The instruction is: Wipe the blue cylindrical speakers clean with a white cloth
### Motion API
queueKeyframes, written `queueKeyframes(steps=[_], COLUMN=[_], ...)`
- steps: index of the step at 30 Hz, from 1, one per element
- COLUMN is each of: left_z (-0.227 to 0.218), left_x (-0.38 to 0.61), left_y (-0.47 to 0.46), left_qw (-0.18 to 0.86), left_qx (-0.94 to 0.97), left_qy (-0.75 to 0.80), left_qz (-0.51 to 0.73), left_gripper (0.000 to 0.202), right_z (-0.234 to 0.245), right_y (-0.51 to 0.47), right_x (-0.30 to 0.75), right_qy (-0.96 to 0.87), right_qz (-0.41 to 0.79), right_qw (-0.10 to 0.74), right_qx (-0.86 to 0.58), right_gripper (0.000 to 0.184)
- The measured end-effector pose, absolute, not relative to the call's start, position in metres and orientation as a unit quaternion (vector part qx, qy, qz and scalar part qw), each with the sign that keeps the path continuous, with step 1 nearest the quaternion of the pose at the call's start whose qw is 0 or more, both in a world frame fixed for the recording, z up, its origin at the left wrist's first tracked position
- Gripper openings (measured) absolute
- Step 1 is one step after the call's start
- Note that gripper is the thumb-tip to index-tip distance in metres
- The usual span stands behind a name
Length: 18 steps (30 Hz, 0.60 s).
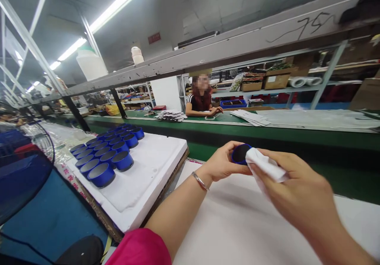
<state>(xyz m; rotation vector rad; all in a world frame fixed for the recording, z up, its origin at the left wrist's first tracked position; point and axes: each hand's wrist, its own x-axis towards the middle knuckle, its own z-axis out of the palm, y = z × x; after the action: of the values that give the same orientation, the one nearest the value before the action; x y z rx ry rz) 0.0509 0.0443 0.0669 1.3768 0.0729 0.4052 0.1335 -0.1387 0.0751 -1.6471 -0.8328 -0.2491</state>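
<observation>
Far left, fan. Next, blue cans in rows on a white tray. Centre, left hand, grip closed around a blue can, held above the bench. Right hand, grip pinching a white cloth against that can's rim. Beyond, across the green belt, a seated person.

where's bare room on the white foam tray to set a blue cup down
The white foam tray is bare along its right and near parts, between the rows of round blue cups and its right edge. Its left strip is crowded with those cups. The white sheet under the hands is also bare, below the left hand and right hand.
</observation>
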Motion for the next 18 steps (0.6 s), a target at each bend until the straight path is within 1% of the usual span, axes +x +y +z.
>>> queueKeyframes(steps=[2,3,5,7,9,11,12,14,16,18], left_z=[0.068,0.069,0.068,0.066,0.064,0.065,0.066,0.069,0.070,0.070], left_x=[0.052,0.052,0.053,0.055,0.056,0.055,0.054,0.052,0.050,0.050], left_y=[0.035,0.030,0.023,0.018,0.017,0.018,0.019,0.019,0.018,0.017], left_qw=[0.761,0.764,0.764,0.771,0.787,0.795,0.794,0.785,0.782,0.788], left_qx=[0.612,0.606,0.603,0.595,0.572,0.557,0.559,0.574,0.580,0.573], left_qy=[0.024,0.018,0.012,0.015,0.029,0.039,0.040,0.035,0.033,0.035], left_qz=[0.213,0.223,0.227,0.224,0.229,0.235,0.237,0.232,0.224,0.221], left_gripper=[0.097,0.097,0.099,0.103,0.105,0.103,0.101,0.100,0.101,0.101], right_z=[0.071,0.071,0.073,0.073,0.070,0.067,0.066,0.066,0.066,0.067], right_y=[-0.135,-0.135,-0.137,-0.138,-0.136,-0.132,-0.130,-0.129,-0.131,-0.133], right_x=[0.128,0.128,0.130,0.132,0.132,0.131,0.132,0.134,0.135,0.134], right_qy=[-0.354,-0.319,-0.235,-0.214,-0.274,-0.323,-0.323,-0.295,-0.290,-0.318], right_qz=[-0.139,-0.120,-0.040,-0.018,-0.081,-0.146,-0.148,-0.117,-0.099,-0.133], right_qw=[0.599,0.610,0.633,0.638,0.635,0.641,0.647,0.654,0.643,0.632], right_qx=[-0.705,-0.715,-0.737,-0.740,-0.718,-0.682,-0.675,-0.687,-0.701,-0.694], right_gripper=[0.042,0.043,0.050,0.053,0.046,0.038,0.036,0.034,0.033,0.031])
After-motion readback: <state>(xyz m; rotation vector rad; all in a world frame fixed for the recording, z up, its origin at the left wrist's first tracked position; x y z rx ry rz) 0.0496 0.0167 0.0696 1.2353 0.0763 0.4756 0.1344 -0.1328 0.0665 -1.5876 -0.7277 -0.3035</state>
